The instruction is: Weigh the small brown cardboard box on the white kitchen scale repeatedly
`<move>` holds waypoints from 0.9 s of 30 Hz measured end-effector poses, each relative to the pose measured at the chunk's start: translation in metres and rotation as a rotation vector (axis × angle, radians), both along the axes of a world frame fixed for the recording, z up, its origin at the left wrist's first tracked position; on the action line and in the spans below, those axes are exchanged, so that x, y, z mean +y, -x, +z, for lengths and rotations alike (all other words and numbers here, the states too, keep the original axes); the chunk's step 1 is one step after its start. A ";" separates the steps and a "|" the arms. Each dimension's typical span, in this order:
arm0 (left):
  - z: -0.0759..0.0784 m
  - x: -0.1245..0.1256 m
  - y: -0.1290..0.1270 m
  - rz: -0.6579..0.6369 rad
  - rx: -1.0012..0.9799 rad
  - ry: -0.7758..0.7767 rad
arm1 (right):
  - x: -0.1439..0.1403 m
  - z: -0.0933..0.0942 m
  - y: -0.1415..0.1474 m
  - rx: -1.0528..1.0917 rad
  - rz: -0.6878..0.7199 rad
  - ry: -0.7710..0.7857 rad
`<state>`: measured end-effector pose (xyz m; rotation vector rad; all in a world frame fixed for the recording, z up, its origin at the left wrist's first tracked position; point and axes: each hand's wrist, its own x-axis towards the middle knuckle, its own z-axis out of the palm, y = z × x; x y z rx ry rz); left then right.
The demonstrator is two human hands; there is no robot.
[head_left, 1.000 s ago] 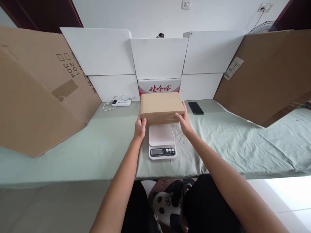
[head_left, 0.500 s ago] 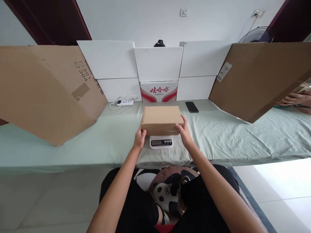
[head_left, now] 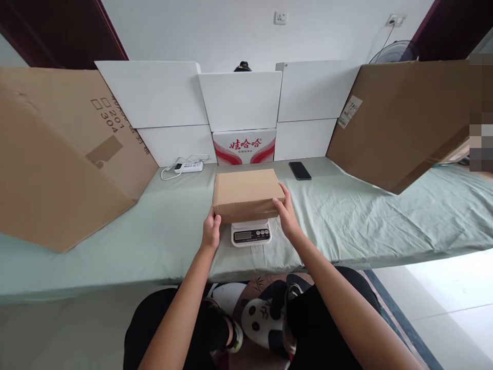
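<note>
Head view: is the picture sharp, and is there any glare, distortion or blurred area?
Head view: sharp on the cardboard box and scale; wide-angle bending toward the edges; overexposed floor at lower right; a pixelated patch at the right edge; soft, even daylight, faint shadows.

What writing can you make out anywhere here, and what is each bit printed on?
"娃哈哈" in red, on the white carton behind the brown box; the small line beneath is too small to read.
"201" and "304", on the big cardboard sheet at left; the characters beside them are unreadable.
Sticker on the right cardboard sheet: blurred.
Kitchen scale display and button labels: too small to read.
</note>
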<state>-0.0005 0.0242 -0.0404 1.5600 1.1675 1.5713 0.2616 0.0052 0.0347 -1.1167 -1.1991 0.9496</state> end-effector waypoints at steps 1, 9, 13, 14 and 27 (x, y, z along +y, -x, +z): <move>0.000 0.000 0.000 -0.006 -0.001 -0.004 | -0.001 -0.001 -0.001 0.001 0.001 -0.004; 0.003 -0.001 -0.001 -0.037 0.020 -0.025 | -0.005 -0.003 -0.007 -0.009 0.000 0.016; 0.004 -0.002 -0.003 -0.058 0.021 -0.040 | -0.006 -0.003 -0.009 -0.024 -0.003 0.031; 0.005 -0.002 -0.003 -0.060 0.020 -0.043 | -0.006 -0.002 -0.009 -0.024 -0.003 0.029; 0.004 -0.004 -0.001 -0.052 0.054 -0.041 | -0.011 0.004 -0.009 -0.011 -0.024 0.064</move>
